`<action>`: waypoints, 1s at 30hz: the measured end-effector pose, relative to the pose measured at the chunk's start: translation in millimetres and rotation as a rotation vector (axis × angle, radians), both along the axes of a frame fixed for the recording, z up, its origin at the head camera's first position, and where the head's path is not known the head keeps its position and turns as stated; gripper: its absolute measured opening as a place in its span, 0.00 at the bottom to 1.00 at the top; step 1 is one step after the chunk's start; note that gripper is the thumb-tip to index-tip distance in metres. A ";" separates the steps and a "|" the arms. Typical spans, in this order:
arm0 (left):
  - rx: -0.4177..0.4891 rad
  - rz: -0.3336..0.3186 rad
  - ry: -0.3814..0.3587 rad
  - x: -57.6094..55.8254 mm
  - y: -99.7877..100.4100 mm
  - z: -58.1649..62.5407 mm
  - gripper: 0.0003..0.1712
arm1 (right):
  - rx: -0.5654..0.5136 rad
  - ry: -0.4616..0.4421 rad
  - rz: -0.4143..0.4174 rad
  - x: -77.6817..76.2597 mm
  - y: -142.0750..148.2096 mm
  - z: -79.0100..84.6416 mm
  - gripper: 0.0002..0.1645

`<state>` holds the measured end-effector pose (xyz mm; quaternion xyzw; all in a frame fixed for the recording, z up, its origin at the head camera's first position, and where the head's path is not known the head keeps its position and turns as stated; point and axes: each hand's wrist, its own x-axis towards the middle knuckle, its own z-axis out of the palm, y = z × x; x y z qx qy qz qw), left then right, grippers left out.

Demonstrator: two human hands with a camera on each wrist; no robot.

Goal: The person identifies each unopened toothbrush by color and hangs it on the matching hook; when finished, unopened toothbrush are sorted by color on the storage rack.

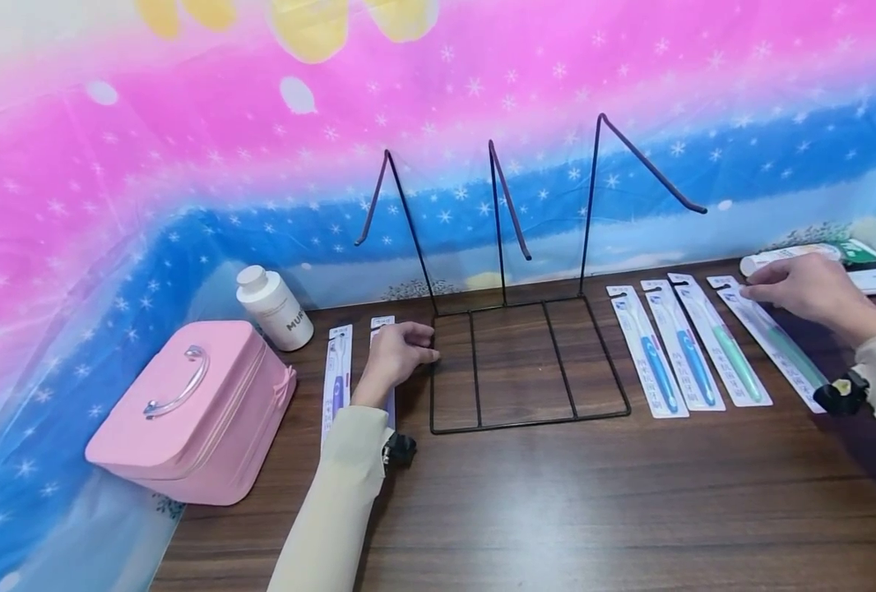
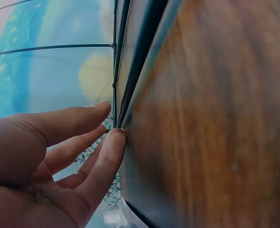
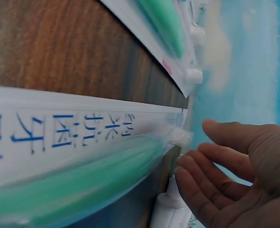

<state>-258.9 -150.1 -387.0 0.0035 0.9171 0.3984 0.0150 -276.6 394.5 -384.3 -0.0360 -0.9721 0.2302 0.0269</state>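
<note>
A black wire rack with three upright hooks stands on the table by the back wall. At its left side, my left hand has its fingertips right at the base wire, thumb and fingers apart in the left wrist view. This hand and its sleeve partly cover a packaged toothbrush; a purple packaged toothbrush lies just left of it. My right hand, fingers loosely bent, hovers by the top end of the rightmost green packaged toothbrush. In the right wrist view nothing shows between its thumb and fingers.
Two blue packaged toothbrushes and another green packaged toothbrush lie right of the rack. A pink case and a white bottle stand at the left. Behind my right hand lies a white tube. A patterned cloth hangs behind.
</note>
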 end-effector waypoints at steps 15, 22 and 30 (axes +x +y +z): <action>-0.020 -0.025 0.002 0.7 -3.0 -3.3 0.17 | 0.094 -0.026 -0.039 -1.3 -5.9 -7.1 0.21; -0.003 -0.014 -0.008 3.0 -3.2 -4.2 0.17 | 0.086 -0.032 -0.071 0.1 -7.3 -4.8 0.21; 0.002 -0.020 0.000 3.2 -5.8 -5.5 0.17 | 0.029 0.056 -0.080 10.3 -9.9 12.8 0.24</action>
